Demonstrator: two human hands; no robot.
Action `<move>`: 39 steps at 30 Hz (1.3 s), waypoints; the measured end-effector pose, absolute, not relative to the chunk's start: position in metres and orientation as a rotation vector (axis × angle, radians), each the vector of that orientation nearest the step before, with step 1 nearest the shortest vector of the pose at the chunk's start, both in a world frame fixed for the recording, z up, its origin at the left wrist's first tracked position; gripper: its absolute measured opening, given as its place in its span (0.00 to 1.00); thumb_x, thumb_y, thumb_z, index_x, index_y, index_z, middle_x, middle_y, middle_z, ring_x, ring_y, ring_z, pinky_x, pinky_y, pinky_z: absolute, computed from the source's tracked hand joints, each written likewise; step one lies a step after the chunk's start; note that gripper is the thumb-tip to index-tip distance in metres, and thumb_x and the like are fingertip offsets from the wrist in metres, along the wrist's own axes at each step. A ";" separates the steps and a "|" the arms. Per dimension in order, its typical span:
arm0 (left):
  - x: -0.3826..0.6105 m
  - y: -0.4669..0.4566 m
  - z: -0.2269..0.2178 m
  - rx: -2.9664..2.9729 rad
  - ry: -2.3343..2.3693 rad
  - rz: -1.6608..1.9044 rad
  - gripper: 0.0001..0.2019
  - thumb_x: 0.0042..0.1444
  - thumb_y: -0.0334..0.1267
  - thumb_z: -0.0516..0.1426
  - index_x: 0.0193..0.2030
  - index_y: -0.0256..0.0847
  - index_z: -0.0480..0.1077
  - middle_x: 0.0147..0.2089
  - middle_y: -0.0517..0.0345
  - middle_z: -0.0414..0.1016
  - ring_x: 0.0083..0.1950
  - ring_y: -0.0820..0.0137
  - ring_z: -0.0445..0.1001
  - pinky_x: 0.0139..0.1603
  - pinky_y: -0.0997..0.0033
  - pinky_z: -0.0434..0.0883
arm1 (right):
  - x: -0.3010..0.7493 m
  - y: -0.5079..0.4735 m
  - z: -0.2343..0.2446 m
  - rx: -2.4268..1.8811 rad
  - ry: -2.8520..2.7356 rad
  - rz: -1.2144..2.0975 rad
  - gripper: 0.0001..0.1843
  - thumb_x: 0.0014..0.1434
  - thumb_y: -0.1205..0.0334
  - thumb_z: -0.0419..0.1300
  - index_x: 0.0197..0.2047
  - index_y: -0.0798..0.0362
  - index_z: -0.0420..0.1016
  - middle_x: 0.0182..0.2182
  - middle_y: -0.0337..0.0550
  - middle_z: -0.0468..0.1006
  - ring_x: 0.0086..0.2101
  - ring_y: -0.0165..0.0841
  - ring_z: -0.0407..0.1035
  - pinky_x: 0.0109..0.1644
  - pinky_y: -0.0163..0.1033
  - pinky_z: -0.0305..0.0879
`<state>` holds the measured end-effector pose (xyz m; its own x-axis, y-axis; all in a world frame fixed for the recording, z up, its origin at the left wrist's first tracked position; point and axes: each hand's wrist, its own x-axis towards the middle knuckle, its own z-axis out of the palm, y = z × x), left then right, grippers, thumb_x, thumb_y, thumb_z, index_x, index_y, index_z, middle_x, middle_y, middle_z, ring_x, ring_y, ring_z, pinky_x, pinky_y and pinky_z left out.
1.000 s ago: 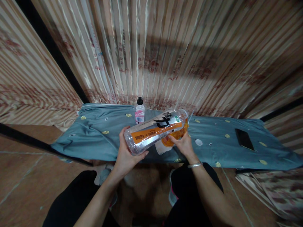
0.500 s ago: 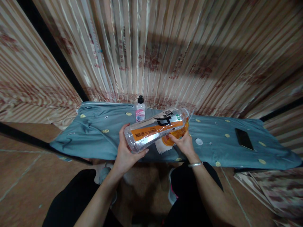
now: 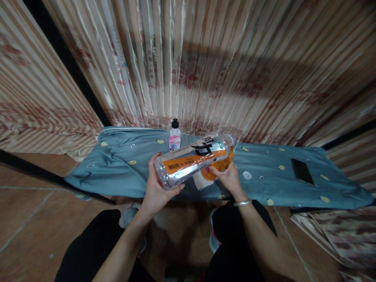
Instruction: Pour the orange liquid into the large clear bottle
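Observation:
My left hand (image 3: 155, 188) is wrapped around the base of a large clear plastic bottle (image 3: 190, 158) with a silver and orange label. The bottle is tilted, its mouth end toward the upper right. Behind and below that end, my right hand (image 3: 227, 176) grips a see-through orange container (image 3: 209, 174); the bottle hides much of it, so its exact kind is unclear. The two mouths are close together; whether they touch I cannot tell. A whitish tissue-like piece (image 3: 202, 183) lies beneath the orange container. To the right of my right hand is a white round disc (image 3: 247, 175), perhaps a cap.
A small clear bottle with a black top (image 3: 174, 137) stands behind the big bottle. A black phone (image 3: 302, 171) lies on the right of the teal cloth (image 3: 117, 176) covering the narrow surface. Black frame poles (image 3: 67, 62) and a striped curtain (image 3: 205, 58) stand around it.
The large bottle has rolled slightly about its length, so its label print sits differently. Both hands keep nearly the same places, and the other things have not moved.

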<state>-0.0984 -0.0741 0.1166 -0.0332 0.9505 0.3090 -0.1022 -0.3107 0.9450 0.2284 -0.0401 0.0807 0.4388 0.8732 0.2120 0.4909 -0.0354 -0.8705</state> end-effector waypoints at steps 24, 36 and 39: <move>-0.100 -0.076 0.120 1.383 0.996 1.497 0.67 0.46 0.63 0.90 0.86 0.54 0.62 0.74 0.44 0.85 0.75 0.40 0.92 0.81 0.34 0.88 | 0.231 -0.040 0.078 -1.615 -1.236 0.459 0.65 0.43 0.16 0.86 0.72 0.51 0.82 0.64 0.69 0.96 0.65 0.72 0.91 0.74 0.76 0.87; -0.100 -0.076 0.121 1.359 0.980 1.500 0.67 0.45 0.60 0.90 0.86 0.57 0.63 0.73 0.46 0.84 0.74 0.39 0.92 0.82 0.28 0.87 | 0.225 -0.040 0.082 -1.666 -1.188 0.449 0.68 0.40 0.17 0.87 0.72 0.52 0.83 0.65 0.71 0.95 0.65 0.74 0.90 0.73 0.76 0.87; -0.100 -0.076 0.122 1.356 0.999 1.512 0.67 0.43 0.61 0.91 0.85 0.56 0.64 0.73 0.47 0.85 0.73 0.40 0.92 0.81 0.32 0.88 | 0.222 -0.039 0.083 -1.669 -1.157 0.452 0.65 0.40 0.18 0.86 0.70 0.52 0.83 0.63 0.71 0.96 0.64 0.74 0.91 0.73 0.76 0.88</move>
